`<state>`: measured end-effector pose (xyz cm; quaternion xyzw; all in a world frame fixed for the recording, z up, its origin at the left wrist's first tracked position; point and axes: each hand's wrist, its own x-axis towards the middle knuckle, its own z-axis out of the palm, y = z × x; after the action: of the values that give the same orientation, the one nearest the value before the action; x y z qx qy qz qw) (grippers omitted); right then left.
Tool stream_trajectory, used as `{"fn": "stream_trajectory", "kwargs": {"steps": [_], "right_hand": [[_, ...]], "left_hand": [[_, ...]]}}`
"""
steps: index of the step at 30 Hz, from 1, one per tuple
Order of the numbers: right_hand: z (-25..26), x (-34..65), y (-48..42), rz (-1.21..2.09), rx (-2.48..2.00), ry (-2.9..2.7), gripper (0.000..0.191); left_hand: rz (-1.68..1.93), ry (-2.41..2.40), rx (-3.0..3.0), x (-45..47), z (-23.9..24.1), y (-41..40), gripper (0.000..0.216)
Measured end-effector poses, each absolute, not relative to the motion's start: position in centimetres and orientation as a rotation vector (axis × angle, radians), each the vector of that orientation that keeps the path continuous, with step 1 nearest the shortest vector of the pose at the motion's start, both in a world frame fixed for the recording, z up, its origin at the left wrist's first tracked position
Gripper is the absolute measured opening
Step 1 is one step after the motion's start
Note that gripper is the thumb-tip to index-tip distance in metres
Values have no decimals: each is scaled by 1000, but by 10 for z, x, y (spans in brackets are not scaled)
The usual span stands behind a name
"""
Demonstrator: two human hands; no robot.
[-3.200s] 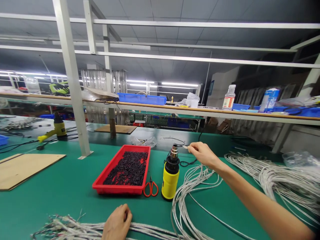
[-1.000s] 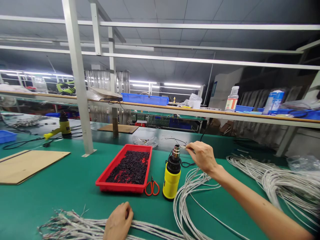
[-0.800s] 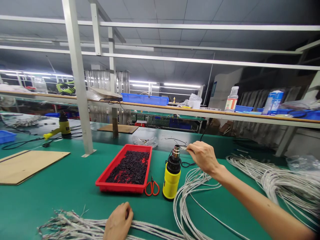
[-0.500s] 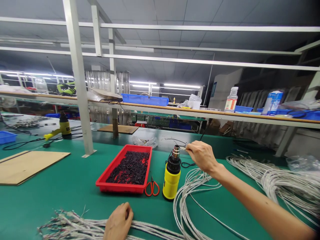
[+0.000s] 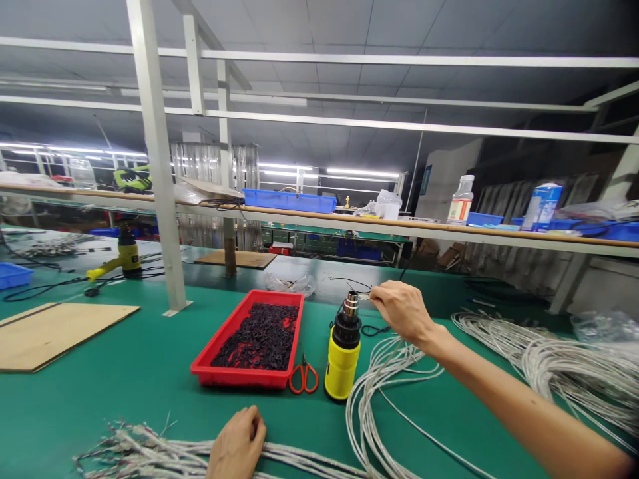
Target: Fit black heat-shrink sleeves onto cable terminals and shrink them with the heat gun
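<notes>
My right hand (image 5: 402, 307) pinches a thin cable end just right of the metal nozzle of a yellow and black heat gun (image 5: 342, 362). The gun stands upright with its nozzle up. My left hand (image 5: 236, 442) is curled around a bundle of white cables (image 5: 309, 458) lying along the front of the table. Frayed cable ends (image 5: 132, 447) with small coloured wires spread to its left. The same white cables loop round in a coil (image 5: 360, 406) right of the gun. What lies under the left fingers is partly hidden.
A red tray (image 5: 202, 374) of small black pieces sits left of the gun, with red-handled scissors (image 5: 303, 378) beside it. More white cables (image 5: 554, 359) lie at right. A cardboard sheet (image 5: 64, 332), a metal post (image 5: 162, 179) and a second heat gun (image 5: 128, 256) are at left.
Both hands keep almost the same place and grip. The right hand's cable end stays beside the nozzle; only a slight shift of the whole view shows.
</notes>
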<state>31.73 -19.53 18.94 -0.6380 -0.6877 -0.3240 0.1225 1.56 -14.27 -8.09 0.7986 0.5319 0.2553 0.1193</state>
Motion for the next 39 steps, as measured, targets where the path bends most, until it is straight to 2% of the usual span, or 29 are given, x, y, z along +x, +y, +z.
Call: {"fn": "stream_trajectory", "kwargs": {"steps": [31,35,39], "right_hand": [[193,327,-222,-779,-1810,-2021,17],[194,333,-228,-680,-1759,-1952,15],[190,339,-221,-395,-1760,-1794,18]], "left_hand": [[741,1558,2339,16,-80,-142,21],[736,1587,2350,16,-80,-142,22],[704,1590,2362,17,-80,-142,22]]}}
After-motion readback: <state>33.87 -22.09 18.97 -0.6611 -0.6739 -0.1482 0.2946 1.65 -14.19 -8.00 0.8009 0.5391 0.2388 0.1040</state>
